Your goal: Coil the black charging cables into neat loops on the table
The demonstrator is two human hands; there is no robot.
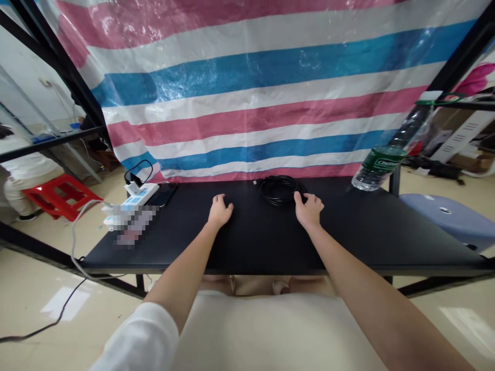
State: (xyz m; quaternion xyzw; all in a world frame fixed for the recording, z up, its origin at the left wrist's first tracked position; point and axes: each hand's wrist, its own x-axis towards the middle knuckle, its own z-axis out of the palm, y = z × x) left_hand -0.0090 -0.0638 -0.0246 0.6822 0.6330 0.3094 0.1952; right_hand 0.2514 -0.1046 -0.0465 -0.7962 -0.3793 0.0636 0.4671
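Observation:
A coiled black cable (281,190) lies on the black tabletop (255,242), with a small light plug end sticking out at its left. My right hand (309,210) is at the coil's right edge, its thumb up against the loops and apart from the fingers; whether it bears on the cable I cannot tell. To the left of the coil, my left hand (219,211) rests on the tabletop, thumb and fingers spread, holding nothing.
A white power strip (135,202) with a charger and a dark phone (166,195) lie at the left. A large water bottle (382,159) stands at the back right. Striped sheeting (247,113) hangs behind. Beyond are a red stool (62,195), a seated person and a blue-grey stool (448,214).

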